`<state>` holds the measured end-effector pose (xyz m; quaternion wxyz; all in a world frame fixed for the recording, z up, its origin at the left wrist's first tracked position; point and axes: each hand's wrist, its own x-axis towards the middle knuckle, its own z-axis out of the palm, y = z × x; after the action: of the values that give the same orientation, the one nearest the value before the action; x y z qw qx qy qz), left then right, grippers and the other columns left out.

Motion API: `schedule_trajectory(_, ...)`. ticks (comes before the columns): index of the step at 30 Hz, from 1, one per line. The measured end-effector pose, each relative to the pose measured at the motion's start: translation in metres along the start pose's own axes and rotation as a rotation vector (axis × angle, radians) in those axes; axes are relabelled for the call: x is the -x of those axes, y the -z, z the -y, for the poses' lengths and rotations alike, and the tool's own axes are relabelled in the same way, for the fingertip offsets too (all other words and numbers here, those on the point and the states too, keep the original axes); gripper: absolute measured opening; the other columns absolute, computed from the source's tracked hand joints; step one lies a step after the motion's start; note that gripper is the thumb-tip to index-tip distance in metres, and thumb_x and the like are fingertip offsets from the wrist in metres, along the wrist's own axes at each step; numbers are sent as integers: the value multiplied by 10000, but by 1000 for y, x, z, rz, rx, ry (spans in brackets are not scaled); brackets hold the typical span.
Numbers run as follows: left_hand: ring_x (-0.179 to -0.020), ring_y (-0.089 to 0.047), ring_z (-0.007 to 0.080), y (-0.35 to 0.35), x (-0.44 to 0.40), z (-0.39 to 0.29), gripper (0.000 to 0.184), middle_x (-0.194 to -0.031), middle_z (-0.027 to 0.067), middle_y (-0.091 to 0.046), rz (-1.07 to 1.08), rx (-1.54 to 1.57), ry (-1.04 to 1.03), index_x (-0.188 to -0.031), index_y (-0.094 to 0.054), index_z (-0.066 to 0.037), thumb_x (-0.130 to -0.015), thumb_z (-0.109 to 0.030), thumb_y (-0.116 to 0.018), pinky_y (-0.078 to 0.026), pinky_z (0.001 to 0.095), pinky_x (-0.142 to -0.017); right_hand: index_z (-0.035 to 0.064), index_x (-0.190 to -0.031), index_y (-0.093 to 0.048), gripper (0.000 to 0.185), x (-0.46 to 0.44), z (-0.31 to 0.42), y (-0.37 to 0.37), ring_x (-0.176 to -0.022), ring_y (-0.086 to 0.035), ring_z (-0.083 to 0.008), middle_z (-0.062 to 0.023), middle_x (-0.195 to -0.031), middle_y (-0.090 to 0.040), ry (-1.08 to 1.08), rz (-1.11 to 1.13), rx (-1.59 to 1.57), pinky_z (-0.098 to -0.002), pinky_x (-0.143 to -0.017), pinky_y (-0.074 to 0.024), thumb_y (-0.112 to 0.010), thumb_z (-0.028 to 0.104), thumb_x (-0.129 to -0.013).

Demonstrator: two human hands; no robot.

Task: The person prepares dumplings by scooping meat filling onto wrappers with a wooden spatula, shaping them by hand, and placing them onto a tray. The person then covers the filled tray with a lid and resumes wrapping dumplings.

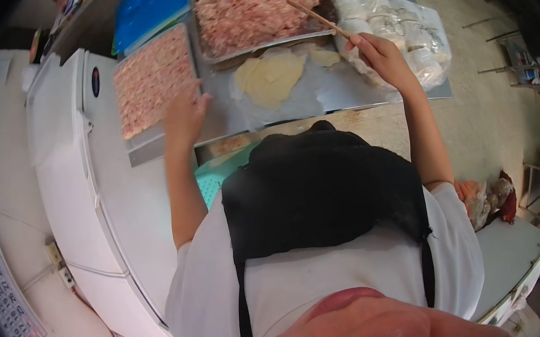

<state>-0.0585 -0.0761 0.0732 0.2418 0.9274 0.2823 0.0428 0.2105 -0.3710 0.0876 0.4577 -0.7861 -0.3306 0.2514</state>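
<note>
My right hand [374,57] is closed around a thin wooden stick [316,15], whose far end reaches over the metal tray [237,54] heaped with pink minced meat [252,7]. At the left, my left hand [187,111] rests by the near right corner of a flat tray covered with small pale pink pieces [153,78]. Its thumb stands apart from the fingers, and nothing shows in it. Between my hands, thin pale yellow round wrappers [270,78] lie on the metal table [217,118]. A smaller yellow piece [325,58] lies to their right.
Clear plastic bags with white round bundles [411,29] lie at the table's right. Behind the left tray is a blue lid or tray [149,12]. A white refrigerator [73,164] stands at my left, and a green perforated basket [217,174] is below the table edge.
</note>
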Motion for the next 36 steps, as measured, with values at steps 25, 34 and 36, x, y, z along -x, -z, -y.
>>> schedule_trajectory(25,-997,-561,106,-98,-56,-112,248,-1093,14,-647,298,935,122,-1068,-646,-21,-976,-235,-562,-449,278,-876,36,-654,-587,155,-120,-38,-16,-641,-629,-332,-148,-654,-610,832,132,674,-434,-559,-493,-541,117,-778)
schedule_trajectory(34,-1051,-588,329,-78,-51,-60,259,-1118,147,-649,66,325,-320,-1138,-648,-53,-948,-196,-547,-461,378,-914,50,-749,-655,320,-137,26,-48,-678,-658,-318,-138,-709,-660,645,284,833,-424,-614,-521,-501,247,-948)
schedule_trajectory(36,-1037,-597,325,-64,-53,-50,263,-1106,139,-656,82,266,-377,-1146,-645,-54,-951,-196,-539,-465,376,-905,41,-759,-660,336,-145,37,-48,-692,-660,-327,-144,-729,-667,637,271,886,-425,-618,-524,-494,256,-957)
